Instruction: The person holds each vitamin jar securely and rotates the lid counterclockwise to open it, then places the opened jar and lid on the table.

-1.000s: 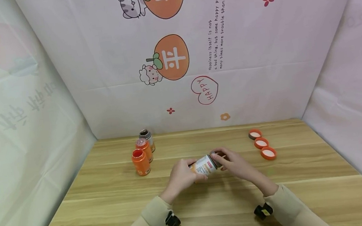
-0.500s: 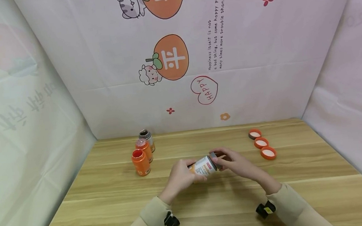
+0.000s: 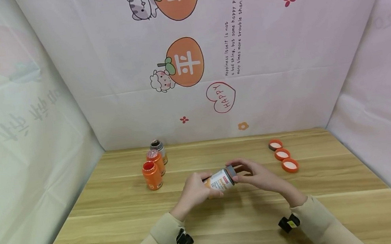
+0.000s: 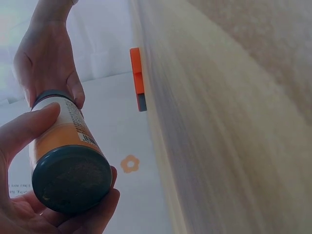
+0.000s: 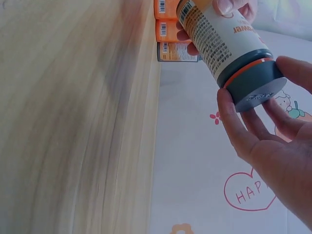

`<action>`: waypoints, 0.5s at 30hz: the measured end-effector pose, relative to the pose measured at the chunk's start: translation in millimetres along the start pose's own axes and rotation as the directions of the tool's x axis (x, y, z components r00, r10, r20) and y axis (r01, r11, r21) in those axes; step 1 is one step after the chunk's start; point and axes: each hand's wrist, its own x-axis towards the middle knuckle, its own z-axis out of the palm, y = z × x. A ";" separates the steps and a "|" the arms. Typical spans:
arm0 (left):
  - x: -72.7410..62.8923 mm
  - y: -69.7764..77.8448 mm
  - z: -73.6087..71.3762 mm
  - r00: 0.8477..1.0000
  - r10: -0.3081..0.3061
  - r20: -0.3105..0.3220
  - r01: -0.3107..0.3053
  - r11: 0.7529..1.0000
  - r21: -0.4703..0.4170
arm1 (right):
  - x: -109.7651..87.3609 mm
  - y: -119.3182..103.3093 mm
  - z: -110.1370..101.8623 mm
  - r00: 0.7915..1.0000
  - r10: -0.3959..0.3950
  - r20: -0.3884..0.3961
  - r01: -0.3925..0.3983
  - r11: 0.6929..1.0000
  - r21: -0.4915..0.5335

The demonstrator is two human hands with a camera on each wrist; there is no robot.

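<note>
My left hand (image 3: 195,191) grips a white-and-orange supplement bottle (image 3: 220,181) round its body, tilted with its top to the upper right. Its dark base (image 4: 72,179) faces the left wrist camera. The fingertips and thumb of my right hand (image 3: 260,175) hold the grey screw cap (image 5: 254,85) from around its edge, palm away from its flat top. A thin orange ring (image 5: 243,69) shows between the cap and the bottle's dark shoulder. In the head view the right fingers partly cover the cap.
At the back left stand two orange bottles, the nearer one (image 3: 152,176) lidless with its red mouth showing, and a grey-topped bottle (image 3: 159,151) behind them. Three caps (image 3: 290,165) lie in a row at the back right, white liners up. A printed white cloth (image 3: 271,90) rises behind the table.
My right hand has spread its fingers and shifted its hold on the cap, with the forearm swinging slightly right. More of the cap shows. The left hand and bottle have barely moved.
</note>
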 end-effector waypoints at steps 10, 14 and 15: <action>-0.5 -1.0 1.2 1.000 -0.017 0.013 0.017 1.000 -0.004 | 0.4 4.7 -4.4 0.994 -0.097 0.041 0.095 0.994 0.059; -0.9 -0.3 1.3 1.000 -0.018 0.010 0.018 1.000 0.001 | 0.3 6.4 -6.0 0.989 -0.137 0.060 0.132 0.989 0.071; -1.0 -0.2 1.3 1.000 -0.019 0.009 0.019 1.000 0.002 | 0.0 6.7 -6.4 0.988 -0.141 0.063 0.136 0.988 0.075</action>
